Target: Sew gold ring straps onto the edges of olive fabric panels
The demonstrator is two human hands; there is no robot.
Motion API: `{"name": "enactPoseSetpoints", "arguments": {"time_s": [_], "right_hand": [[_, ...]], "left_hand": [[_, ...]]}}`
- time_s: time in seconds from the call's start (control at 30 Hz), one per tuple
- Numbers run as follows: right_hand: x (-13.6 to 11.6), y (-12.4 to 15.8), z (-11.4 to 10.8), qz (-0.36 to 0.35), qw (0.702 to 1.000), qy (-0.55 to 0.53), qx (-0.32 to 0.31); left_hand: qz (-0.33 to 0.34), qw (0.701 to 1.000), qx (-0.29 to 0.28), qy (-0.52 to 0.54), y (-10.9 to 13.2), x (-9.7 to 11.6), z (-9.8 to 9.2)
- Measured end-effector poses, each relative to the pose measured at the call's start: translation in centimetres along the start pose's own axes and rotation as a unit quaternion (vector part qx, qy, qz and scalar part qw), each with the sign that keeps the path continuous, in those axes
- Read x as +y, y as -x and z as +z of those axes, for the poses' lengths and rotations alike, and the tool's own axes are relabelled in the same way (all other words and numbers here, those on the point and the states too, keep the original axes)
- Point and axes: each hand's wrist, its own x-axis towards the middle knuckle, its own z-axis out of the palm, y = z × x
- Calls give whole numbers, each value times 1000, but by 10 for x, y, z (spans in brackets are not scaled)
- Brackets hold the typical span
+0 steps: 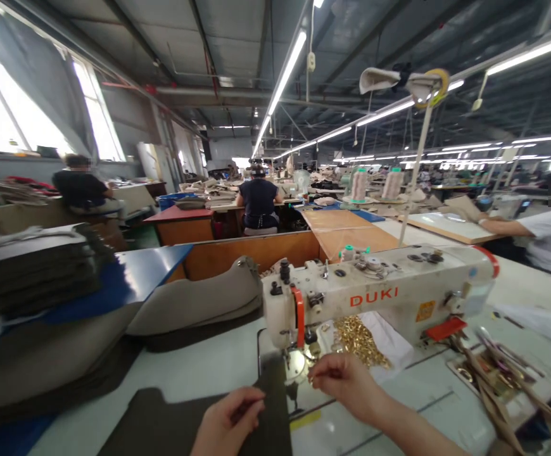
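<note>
Factory hall with long white tube lights (pixel 289 60) overhead; pale green-white worktable (pixel 209 364) below, positions read from the centre of the view. Item, 4 o'clock: white sewing machine with orange lettering (pixel 375 296), its needle end toward the worker. Item, 7 o'clock: flat dark olive-grey fabric piece (pixel 142 421), spread on the tabletop, its right edge just beside the needle area, presumably so it could be guided easily. Item, between 6 and 7: left hand (pixel 230 421), over that piece, thumb and fingertips drawn together; whether they gripped cloth could not be told. Item, 5 o'clock: right hand (pixel 344 383), fingertips pinched beside the round shiny metal plate (pixel 296 365); whether a small fitting sat between them could not be told. Item, between 4 and 5: heap of small gold-coloured metal pieces (pixel 358 339) on white sheeting, probably kept there for short reach. Item, 8 o'clock: stacked grey-brown fabric panels (pixel 199 304), seemingly set aside to leave room. Item, between 2 and 3: two pale thread cones with green tops (pixel 360 187), standing upright beyond the machine.
</note>
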Motion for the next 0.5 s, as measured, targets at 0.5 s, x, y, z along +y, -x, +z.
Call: {"name": "enactPoseSetpoints", "arguments": {"time_s": [0.5], "right_hand": [[-11, -4, 53, 42, 983, -175, -16]], "left_hand": [[-38, 992, -33, 119, 1, 7, 0]]}}
